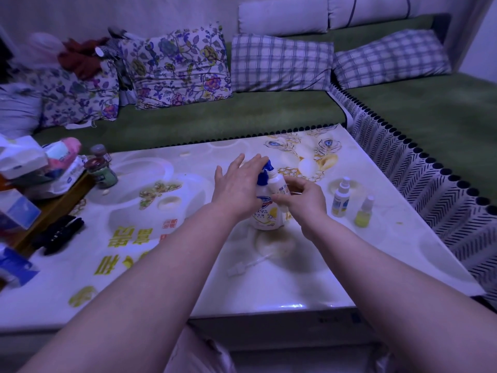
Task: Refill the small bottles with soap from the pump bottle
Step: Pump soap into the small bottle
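Observation:
A white pump bottle (265, 216) with a blue pump head stands upright at the middle of the table. My left hand (239, 185) lies flat over the pump head, fingers spread. My right hand (302, 203) holds a small white bottle (278, 184) tilted against the pump's nozzle. Two more small bottles stand to the right: a white spray bottle (341, 199) and a smaller one with yellow liquid (363, 214). A loose clear spray cap with its tube (246, 266) lies on the table in front of the pump bottle.
The table (188, 292) has a glossy printed top. At its left stand a dark-capped jar (100, 166), tissue packs (24, 157) and a black object (59, 234). A white ball (308, 166) rests behind the bottles. A green sofa with pillows wraps the far and right sides.

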### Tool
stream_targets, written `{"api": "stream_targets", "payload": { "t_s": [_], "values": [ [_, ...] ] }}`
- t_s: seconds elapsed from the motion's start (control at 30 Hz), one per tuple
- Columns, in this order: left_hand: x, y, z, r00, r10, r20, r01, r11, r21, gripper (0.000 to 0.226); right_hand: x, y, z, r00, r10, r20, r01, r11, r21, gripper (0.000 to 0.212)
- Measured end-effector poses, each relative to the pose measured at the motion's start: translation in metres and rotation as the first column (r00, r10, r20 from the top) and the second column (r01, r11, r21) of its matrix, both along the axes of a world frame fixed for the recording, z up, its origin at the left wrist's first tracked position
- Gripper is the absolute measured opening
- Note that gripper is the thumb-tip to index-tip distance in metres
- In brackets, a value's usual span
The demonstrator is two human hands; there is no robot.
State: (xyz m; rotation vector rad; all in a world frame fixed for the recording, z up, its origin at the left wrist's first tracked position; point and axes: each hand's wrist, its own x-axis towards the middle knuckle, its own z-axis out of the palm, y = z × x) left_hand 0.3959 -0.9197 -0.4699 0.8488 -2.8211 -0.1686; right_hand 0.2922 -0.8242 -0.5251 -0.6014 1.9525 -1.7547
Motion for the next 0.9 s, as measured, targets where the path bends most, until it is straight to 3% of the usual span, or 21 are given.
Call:
{"api": "stream_targets", "payload": {
  "t_s": [0.67, 0.9],
  "values": [
    [-0.0043, 0.0057, -0.0001, 0.998, 0.034, 0.062, -0.030, 0.997, -0.072, 0.076, 0.0038, 0.0009, -0.0063, 0.999, -0.023, 0.033, 0.021, 0.997, 0.073, 0.038],
    [-0.0034, 0.0050, 0.0014, 0.999, 0.016, 0.047, -0.015, 0.999, -0.031, 0.073, 0.0007, 0.0000, -0.0075, 0.998, -0.014, 0.056, 0.010, 0.997, 0.072, 0.040]
  ]
}}
